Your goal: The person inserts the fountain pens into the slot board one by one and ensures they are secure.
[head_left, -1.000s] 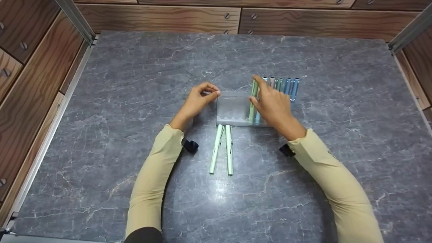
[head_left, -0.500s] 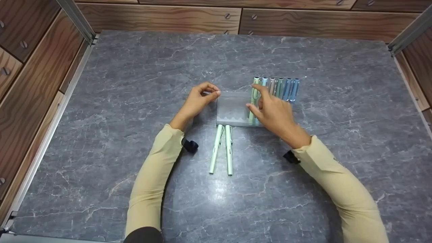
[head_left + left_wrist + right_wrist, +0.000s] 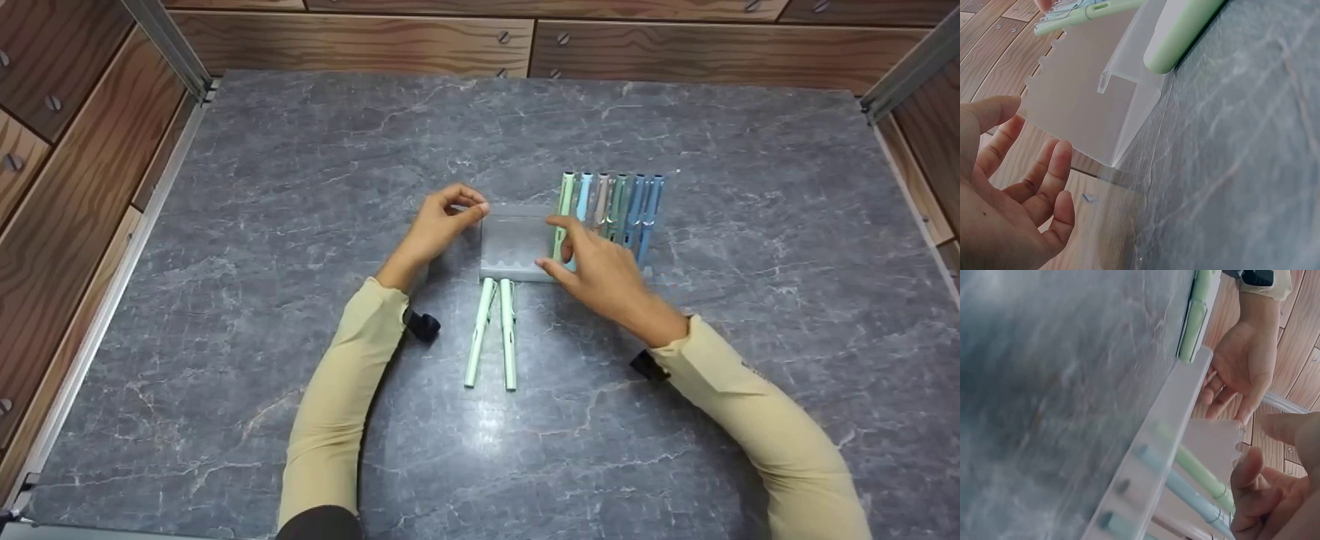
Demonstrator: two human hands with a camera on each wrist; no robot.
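Note:
A clear plastic pen rack (image 3: 514, 240) stands at the middle of the grey marble table (image 3: 300, 150). Several pastel pens (image 3: 611, 206) lean in its right half, the leftmost one light green (image 3: 562, 210). My left hand (image 3: 480, 208) pinches the rack's back-left corner between thumb and forefinger; the left wrist view shows that corner of the rack (image 3: 1089, 101) between the two tips. My right hand (image 3: 553, 244) hovers in front of the light green pen, fingers loosely curled, holding nothing. Two loose light green pens (image 3: 480, 330) (image 3: 508, 334) lie side by side just in front of the rack.
Wood-grain drawer fronts (image 3: 360, 37) wall the table at the back and both sides. Metal rails (image 3: 169, 45) run along the left and right corners. Bare marble surrounds the rack on all sides.
My right hand has let go of the light green pen standing in the rack and drawn back toward me and slightly left. My left hand has stayed on the rack's corner.

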